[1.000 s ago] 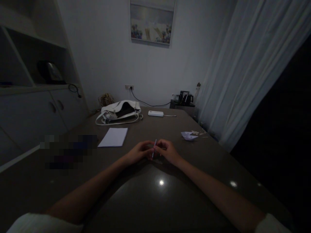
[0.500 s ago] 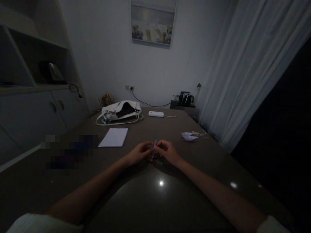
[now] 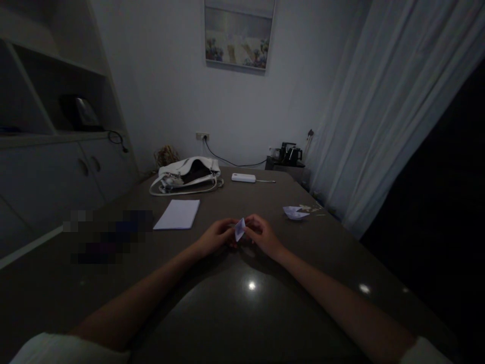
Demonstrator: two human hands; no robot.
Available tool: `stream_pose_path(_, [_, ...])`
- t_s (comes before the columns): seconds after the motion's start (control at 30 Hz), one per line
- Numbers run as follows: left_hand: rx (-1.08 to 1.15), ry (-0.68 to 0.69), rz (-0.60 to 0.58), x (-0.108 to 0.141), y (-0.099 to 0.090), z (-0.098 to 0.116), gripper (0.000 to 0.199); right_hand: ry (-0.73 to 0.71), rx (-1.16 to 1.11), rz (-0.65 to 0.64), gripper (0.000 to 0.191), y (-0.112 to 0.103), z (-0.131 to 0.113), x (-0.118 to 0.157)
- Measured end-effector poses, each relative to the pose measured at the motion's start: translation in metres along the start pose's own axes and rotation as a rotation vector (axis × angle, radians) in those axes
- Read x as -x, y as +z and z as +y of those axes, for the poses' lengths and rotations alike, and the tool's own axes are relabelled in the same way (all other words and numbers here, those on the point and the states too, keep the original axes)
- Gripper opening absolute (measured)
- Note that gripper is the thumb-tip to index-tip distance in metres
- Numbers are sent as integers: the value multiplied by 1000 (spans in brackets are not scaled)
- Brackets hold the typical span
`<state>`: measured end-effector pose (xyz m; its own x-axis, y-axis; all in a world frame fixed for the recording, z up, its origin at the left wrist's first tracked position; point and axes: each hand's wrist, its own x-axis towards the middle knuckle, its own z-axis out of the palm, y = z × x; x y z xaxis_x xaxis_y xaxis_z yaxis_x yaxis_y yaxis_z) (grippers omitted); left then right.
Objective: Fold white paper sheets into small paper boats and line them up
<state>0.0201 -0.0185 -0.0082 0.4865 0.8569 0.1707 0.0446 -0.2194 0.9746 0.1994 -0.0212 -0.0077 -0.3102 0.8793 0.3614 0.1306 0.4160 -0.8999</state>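
A small piece of folded white paper [image 3: 239,230] is held upright between my two hands, just above the dark table [image 3: 242,323]. My left hand [image 3: 217,237] pinches its left side, the thumb and fingers bent round the edge. On the opposite side my right hand [image 3: 264,237] grips it between thumb and fingertips. The paper shows a pale, diamond-like face, partly covered by my fingers. Off to the right lies a folded paper boat [image 3: 295,213]. To the left is a stack of white paper [image 3: 178,214].
A white handbag [image 3: 189,175] lies open at the back left, near a white power bank [image 3: 243,178] with a short cable. Small pale scraps [image 3: 308,208] are scattered behind the paper boat. At the far right a black kettle [image 3: 291,155] stands on a low cabinet.
The folded paper, seen as a thin edge before, now shows a wider opened face between my fingers. My hands have hardly shifted, and the other things lie as before.
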Motion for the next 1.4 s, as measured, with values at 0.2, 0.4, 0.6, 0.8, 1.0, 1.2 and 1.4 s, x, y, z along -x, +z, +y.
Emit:
stream_pose_path(0.2, [20,-2,56,0,1,7,36,41,-38,-37,27,0,-1,0])
stream_pose_path(0.4, [155,-57,113,0,1,10,35,-6,-68,-29,25,0,0,-1])
stream_pose_path(0.6, [242,-110,143,-1,2,10,32,-11,-3,-5,22,-1,4,-3])
stream_pose_path(0.8, [165,-56,57,1,2,13,40,-36,45,-15,16,-1,6,-3])
stream_pose_path(1.0, [121,-26,77,1,-1,11,59,22,-101,9,23,1,6,-2])
stream_pose_path(1.2, [21,4,150,1,-1,14,52,76,48,-124,27,1,3,0])
stream_pose_path(1.4, [44,53,128,-4,-1,11,30,-9,141,-110,26,1,3,-1])
